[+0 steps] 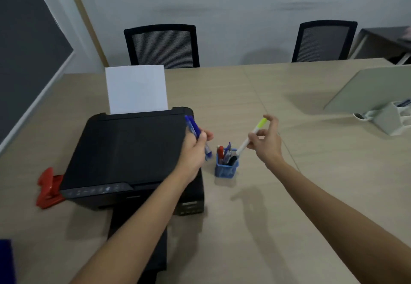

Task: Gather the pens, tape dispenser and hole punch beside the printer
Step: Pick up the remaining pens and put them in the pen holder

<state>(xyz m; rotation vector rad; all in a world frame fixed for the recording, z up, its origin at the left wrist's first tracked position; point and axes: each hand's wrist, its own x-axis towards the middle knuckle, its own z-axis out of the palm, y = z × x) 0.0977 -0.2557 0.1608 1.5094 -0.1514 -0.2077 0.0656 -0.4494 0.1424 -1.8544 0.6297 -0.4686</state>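
Note:
A black printer with white paper upright in its rear feed sits on the beige table. Just to its right stands a small blue mesh pen cup with several pens in it. My left hand grips blue pens above the printer's right edge. My right hand pinches a white highlighter with a yellow-green cap, its lower tip at the cup's rim. A red hole punch lies against the printer's left side. No tape dispenser shows.
Two black mesh chairs stand behind the table. At the right are a pale green divider panel and a white desk organiser. A dark board covers the left wall. Something blue sits at the lower left corner.

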